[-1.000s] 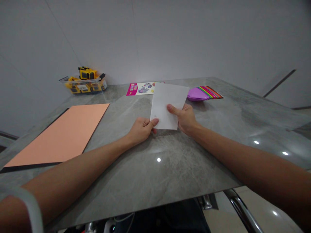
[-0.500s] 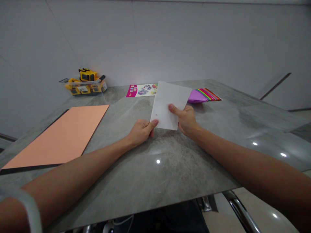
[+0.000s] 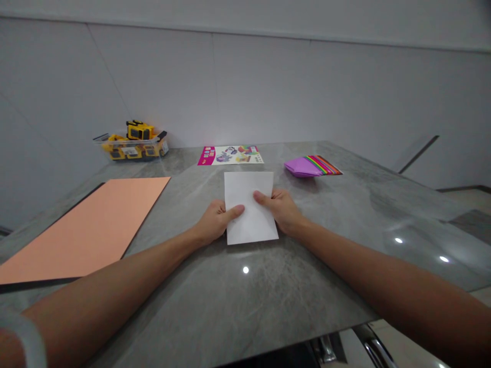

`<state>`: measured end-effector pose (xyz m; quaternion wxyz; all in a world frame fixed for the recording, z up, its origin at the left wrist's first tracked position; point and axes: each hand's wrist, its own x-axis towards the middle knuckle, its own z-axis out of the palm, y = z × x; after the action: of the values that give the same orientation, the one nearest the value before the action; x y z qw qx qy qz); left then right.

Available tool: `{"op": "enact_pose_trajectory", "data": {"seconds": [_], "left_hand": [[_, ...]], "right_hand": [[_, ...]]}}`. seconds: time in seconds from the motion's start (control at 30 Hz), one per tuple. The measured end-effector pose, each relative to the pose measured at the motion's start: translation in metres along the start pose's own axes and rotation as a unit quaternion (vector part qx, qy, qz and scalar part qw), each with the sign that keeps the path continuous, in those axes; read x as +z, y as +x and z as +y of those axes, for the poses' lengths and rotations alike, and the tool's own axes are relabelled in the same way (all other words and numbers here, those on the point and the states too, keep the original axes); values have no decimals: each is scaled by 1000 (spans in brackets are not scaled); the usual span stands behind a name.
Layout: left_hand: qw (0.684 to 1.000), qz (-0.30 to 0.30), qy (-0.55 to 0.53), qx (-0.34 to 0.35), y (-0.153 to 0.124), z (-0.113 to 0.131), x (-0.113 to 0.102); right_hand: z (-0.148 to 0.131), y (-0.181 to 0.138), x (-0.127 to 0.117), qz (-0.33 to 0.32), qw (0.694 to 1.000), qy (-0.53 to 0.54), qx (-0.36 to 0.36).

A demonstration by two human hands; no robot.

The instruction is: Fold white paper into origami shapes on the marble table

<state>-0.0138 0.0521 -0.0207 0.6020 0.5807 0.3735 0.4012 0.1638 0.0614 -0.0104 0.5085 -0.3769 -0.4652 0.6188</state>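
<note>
A white sheet of paper (image 3: 249, 225), rectangular and plain on the side I see, is held up over the middle of the table. My left hand (image 3: 218, 220) grips its left edge, thumb lying on the face and fingers behind. On the opposite edge my right hand (image 3: 282, 208) pinches it the same way, its thumb a little higher. The fingers behind the paper are mostly hidden. Whether it is one sheet or several layers, I cannot tell.
Left of my hands lies a peach-coloured sheet (image 3: 95, 220) on a black board. Behind it stands a clear plastic box (image 3: 134, 149) of yellow toy vehicles. A printed booklet (image 3: 230, 155) and a fan of coloured paper (image 3: 307, 166) lie farther back on the grey table (image 3: 245, 301).
The white paper has come down and nearer, turning from tilted to nearly straight. My left hand has shifted from its lower corner up to its left edge. The view has tipped upward slightly.
</note>
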Motion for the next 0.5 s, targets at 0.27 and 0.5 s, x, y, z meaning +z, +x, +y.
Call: {"op": "enact_pose_trajectory", "data": {"seconds": [0.27,0.5], "left_hand": [[998,-9,-62,6,4,-4,0],[984,156,-83,37,9,-3,-1]], "right_hand": [[0,1,-3,47,997,-44,-42],[-2,6,-7,62,998,6,-30]]}}
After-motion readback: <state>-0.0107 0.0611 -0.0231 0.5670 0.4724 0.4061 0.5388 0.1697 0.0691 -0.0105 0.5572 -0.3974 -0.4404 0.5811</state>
